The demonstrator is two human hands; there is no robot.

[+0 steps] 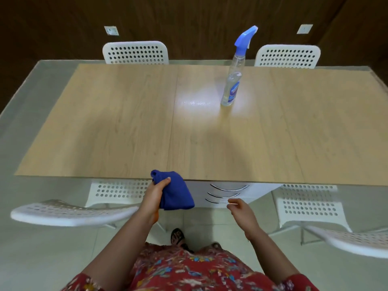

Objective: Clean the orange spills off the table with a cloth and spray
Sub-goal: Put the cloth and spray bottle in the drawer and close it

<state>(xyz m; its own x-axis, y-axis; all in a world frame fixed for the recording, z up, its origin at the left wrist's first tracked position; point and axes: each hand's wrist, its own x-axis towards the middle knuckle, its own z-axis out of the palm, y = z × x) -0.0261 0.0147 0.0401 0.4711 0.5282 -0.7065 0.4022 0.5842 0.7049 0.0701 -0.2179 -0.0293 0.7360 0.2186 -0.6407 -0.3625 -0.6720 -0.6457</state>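
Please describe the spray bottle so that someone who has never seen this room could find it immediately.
Start from the long wooden table. On its far half, right of centre, near the far right white chair, the spray bottle stands upright. It is the only object standing on the tabletop: clear plastic with a blue trigger head.

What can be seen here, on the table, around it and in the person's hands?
table: one, pale wood, centre
spray bottle: one, clear with blue head, upright on table, far right of middle
cloth: one, blue, at near table edge
chairs: four, white perforated, two far side, two near side
wall plates: two, white, dark far wall
drawer unit: one, white, three metal handles, under table
left hand: one, grips the cloth
right hand: one, holds nothing, fingers loosely curled
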